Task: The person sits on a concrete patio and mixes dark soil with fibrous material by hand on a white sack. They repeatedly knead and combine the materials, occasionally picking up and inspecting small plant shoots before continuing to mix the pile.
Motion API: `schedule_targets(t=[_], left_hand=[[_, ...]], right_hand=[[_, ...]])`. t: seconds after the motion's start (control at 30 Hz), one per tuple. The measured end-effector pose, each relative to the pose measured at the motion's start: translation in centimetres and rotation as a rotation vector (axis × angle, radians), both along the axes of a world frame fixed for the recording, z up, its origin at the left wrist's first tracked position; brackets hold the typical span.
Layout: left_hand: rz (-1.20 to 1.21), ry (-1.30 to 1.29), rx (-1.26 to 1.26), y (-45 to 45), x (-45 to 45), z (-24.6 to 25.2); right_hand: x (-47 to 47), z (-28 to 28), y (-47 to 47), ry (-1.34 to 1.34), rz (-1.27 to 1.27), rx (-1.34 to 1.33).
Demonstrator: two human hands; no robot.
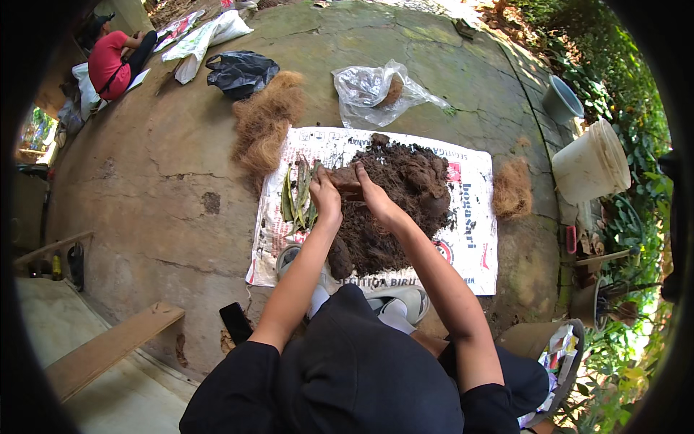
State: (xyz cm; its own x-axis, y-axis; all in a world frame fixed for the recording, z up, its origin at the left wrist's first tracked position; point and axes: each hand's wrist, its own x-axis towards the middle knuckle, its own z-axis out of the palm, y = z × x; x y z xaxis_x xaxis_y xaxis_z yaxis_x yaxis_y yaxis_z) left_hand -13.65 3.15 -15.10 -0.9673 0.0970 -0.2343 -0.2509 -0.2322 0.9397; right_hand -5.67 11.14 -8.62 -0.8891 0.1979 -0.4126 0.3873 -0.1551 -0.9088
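Between my left hand [326, 196] and my right hand [373, 191] is a clump of brown soil [345, 178], pressed from both sides. Both hands are over a flattened white woven sack [477, 217] with printing on it. Dark soil mixed with fibre [379, 233] is heaped under and to the right of my hands. Several long green leaves [295, 198] lie on the sack just left of my left hand. A rounded dark clod [340, 257] rests at the heap's near left edge.
Brown fibre [268, 122] and a black plastic bag [242, 73] lie beyond the sack's left corner, a clear plastic bag [368, 89] behind it. More fibre [512, 187] and a white bucket [591, 163] are right. A phone [236, 323] lies near my left elbow. A person [111, 65] sits far left.
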Motion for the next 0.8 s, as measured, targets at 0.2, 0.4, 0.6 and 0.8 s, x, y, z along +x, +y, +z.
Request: schedule_targets(t=[0.2, 0.4, 0.6, 0.8], left_hand=[[-0.509, -0.575, 0.211, -2.6, 3.2, -5.3], [-0.652, -0.005, -0.256, -2.2, 5.8, -8.6], [-0.684, -0.273, 0.087, -2.8, 5.0, -9.0], [-0.639, -0.465, 0.279, -3.2, 4.3, -8.6]], right_hand=[[6.1, -3.5, 4.5, 0.062, 0.303, 1.46], [9.2, -6.7, 4.9, 0.104, 0.269, 1.477], [7.8, -8.9, 3.5, 0.074, 0.252, 1.598], [7.3, -6.4, 5.0, 0.138, 0.085, 1.391]])
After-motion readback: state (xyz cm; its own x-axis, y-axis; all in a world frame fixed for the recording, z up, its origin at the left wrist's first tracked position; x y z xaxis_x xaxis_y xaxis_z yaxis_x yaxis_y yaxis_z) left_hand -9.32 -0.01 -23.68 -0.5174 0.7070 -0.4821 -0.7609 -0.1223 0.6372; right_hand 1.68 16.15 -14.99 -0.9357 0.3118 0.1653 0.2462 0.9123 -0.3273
